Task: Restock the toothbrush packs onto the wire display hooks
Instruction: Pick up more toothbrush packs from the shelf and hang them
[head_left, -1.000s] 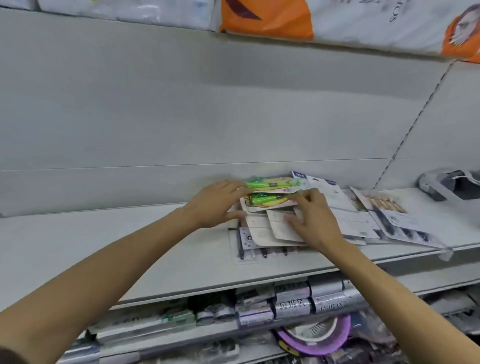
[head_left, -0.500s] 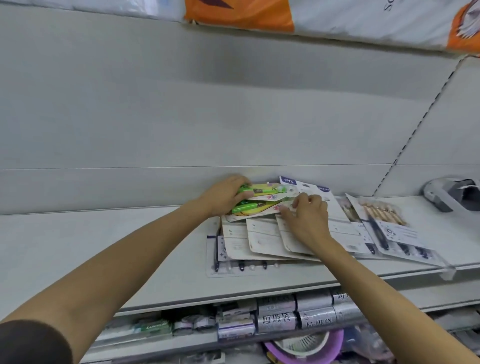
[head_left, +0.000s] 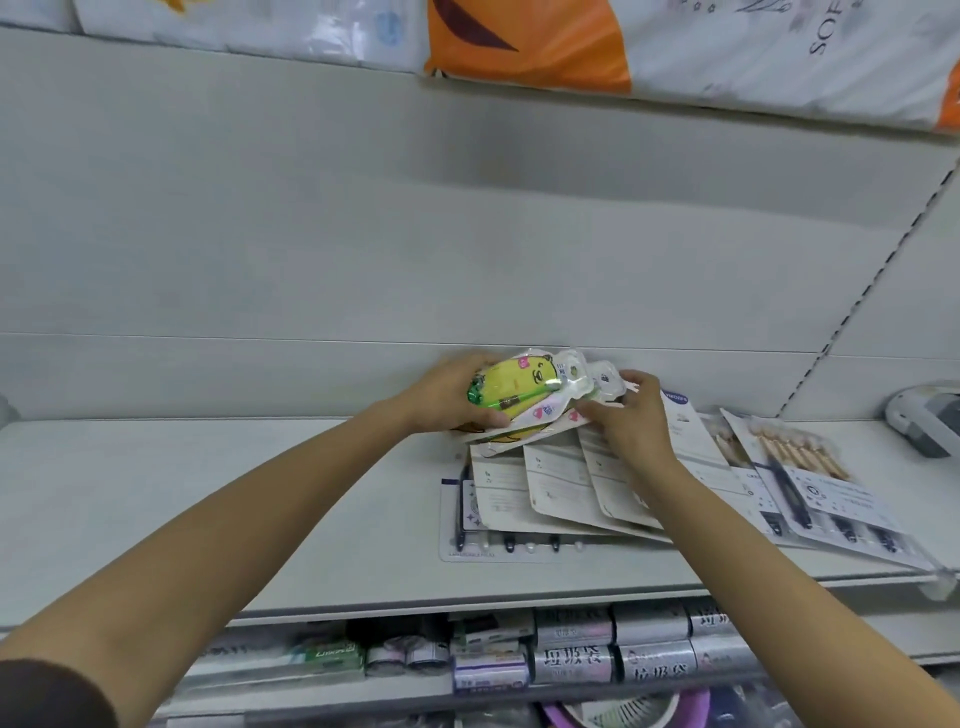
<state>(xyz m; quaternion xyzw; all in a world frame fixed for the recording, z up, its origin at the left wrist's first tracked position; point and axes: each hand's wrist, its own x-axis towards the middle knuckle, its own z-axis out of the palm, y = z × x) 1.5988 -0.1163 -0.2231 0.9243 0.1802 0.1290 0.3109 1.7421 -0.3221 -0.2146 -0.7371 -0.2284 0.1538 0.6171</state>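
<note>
Change: since half a second ago, both hands have tilted the yellow toothbrush pack (head_left: 524, 387) up off the pile, so its printed face now shows toward the camera.
Left hand (head_left: 449, 397): fingers curled round the pack's left end, thumb underneath; it is gripping the pack.
Right hand (head_left: 631, 421): fingertips pinch the right, hanger end of the pack, or of the pack under it; which one I cannot tell.
Pack position: raised at the back of the white shelf (head_left: 218, 499), spanning between the 2 hands, just above the fanned pile of carded packs (head_left: 566, 483).
Hooks: no wire display hooks are in view.
Step in hand: probably separating the top packs from the pile.
Doing it well: keep the hanger hole free of fingers, lift 1 small stack squarely, and avoid dragging the loose cards beneath off the shelf edge.
</note>
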